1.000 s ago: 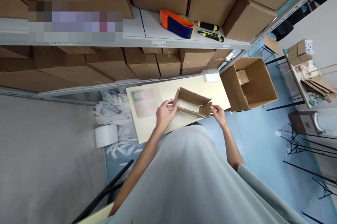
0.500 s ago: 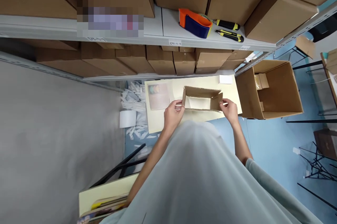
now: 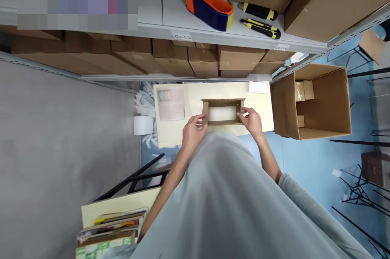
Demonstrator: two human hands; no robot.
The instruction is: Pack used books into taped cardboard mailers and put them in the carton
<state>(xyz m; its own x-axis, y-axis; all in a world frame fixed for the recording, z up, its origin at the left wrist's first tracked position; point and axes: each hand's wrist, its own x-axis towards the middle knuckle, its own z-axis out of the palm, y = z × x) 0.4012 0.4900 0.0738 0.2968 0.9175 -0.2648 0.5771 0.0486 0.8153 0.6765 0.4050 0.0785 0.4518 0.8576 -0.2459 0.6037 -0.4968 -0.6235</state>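
Observation:
A small brown cardboard box (image 3: 223, 102) stands on the cream tabletop (image 3: 170, 133), its top open and a pale surface showing inside. My left hand (image 3: 194, 131) grips its left end, fingers at the short side and thumb nearer me. At the opposite end, my right hand (image 3: 252, 121) pinches the right short side between thumb and fingers. A printed sheet (image 3: 171, 104) lies left of the box, and a small white box (image 3: 257, 87) sits behind it to the right.
Shelves of cartons (image 3: 202, 62) run along the back, with an orange-and-blue tape dispenser (image 3: 210, 7) and two utility knives (image 3: 258, 11) on the ledge. A large open carton (image 3: 323, 100) stands right of the table. A white roll (image 3: 143, 125) and paper scraps are at left.
The small box's right end flap has gone from angled outward to upright, and my right hand has shifted inward over that edge. My left hand stays at the left end. The view has shifted.

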